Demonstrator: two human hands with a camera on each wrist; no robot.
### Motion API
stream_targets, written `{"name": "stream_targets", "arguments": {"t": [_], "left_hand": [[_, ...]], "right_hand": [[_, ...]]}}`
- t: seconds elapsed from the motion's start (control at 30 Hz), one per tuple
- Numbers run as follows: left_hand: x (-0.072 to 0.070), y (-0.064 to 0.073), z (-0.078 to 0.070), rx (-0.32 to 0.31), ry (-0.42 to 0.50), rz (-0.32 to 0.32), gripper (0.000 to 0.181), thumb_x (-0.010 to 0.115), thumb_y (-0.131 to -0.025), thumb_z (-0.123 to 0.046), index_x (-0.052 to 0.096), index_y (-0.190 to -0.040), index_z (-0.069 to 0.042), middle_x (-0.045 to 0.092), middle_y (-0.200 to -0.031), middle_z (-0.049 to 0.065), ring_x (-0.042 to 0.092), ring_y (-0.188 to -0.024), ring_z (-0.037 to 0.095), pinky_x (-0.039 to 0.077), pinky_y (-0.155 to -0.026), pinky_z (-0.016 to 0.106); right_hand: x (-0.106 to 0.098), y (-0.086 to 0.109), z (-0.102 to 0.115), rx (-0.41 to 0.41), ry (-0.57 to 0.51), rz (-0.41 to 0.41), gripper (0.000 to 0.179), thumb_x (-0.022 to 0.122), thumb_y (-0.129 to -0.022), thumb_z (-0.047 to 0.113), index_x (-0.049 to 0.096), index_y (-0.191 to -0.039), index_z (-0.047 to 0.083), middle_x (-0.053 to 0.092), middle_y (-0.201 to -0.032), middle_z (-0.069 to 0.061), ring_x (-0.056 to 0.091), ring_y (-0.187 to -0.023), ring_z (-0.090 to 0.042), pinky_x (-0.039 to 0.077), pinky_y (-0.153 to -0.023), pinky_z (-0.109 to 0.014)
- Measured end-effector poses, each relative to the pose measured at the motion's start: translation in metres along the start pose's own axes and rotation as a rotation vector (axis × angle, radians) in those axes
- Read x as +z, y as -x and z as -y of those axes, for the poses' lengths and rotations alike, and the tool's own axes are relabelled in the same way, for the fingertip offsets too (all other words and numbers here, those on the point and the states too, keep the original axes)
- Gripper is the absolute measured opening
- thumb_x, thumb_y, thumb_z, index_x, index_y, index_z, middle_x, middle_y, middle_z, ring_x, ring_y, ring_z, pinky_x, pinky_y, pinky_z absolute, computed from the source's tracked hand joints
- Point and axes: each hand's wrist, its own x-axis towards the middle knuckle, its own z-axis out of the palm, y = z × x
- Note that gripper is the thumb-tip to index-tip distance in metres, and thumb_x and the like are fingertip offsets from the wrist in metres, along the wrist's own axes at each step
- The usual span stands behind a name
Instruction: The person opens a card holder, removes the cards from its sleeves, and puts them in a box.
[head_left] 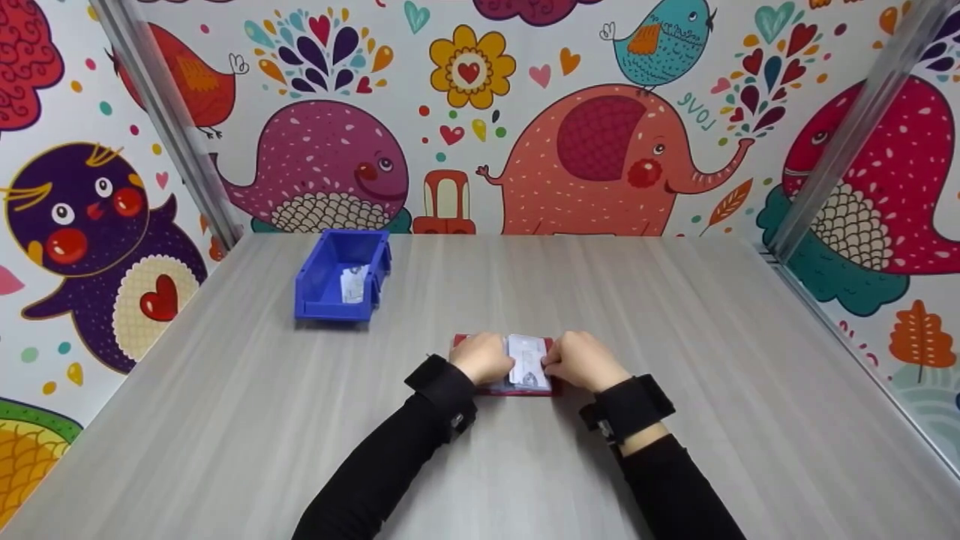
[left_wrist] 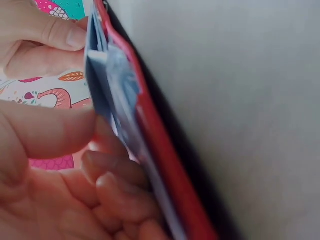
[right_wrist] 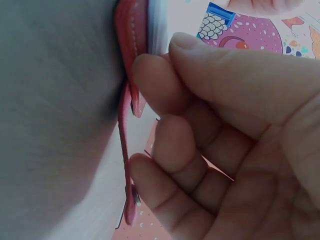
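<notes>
Wood-grain tabletop [head_left: 225,420] supports a red holder [head_left: 556,386], partly hand-covered; left hand [head_left: 484,358] and right hand [head_left: 585,360] pinch opposite edges of its illegible card [head_left: 527,360].

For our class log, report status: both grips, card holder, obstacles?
Left grip on clear sleeves; right grip at right edge of white card. Red card holder open on table. Nothing visibly in the way.

card print [head_left: 527,361] unreadable, sleeves [head_left: 375,466] cut off

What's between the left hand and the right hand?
A pale card, with the red card holder beneath it; the head view shows this.
</notes>
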Motion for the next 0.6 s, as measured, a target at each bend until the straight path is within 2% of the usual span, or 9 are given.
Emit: {"name": "stream_targets", "arguments": {"t": [0.23,0.37,0.6], "left_hand": [[-0.006,0.0,0.005,0.021,0.032,0.014,0.017,0.065,-0.086,-0.022,0.066,-0.088,-0.005,0.066,-0.098,0.01,0.056,-0.081,0.023,0.05,-0.077,0.043],[-0.009,0.0,0.009,0.031,0.044,0.024,0.018,0.065,-0.084,-0.021,0.059,-0.077,-0.006,0.061,-0.086,0.009,0.052,-0.074,0.022,0.047,-0.071,0.039],[-0.014,-0.001,0.015,0.058,0.115,0.059,0.023,0.065,-0.083,-0.018,0.05,-0.067,-0.011,0.052,-0.068,0.002,0.048,-0.06,0.017,0.039,-0.057,0.028]], "right_hand": [[0.002,0.0,0.001,0.017,0.011,-0.013,0.006,0.08,-0.08,0.01,0.079,-0.079,0.004,0.071,-0.077,0.0,0.051,-0.065,-0.013,0.048,-0.065,-0.033],[0.002,0.001,0.002,0.024,0.023,-0.028,0.004,0.082,-0.078,0.009,0.079,-0.078,0.007,0.071,-0.076,0.0,0.053,-0.065,-0.014,0.049,-0.065,-0.035],[0.003,-0.001,0.003,0.06,0.036,-0.02,0.01,0.083,-0.077,0.012,0.08,-0.085,0.008,0.074,-0.086,-0.003,0.064,-0.076,-0.019,0.052,-0.073,-0.038]]}}
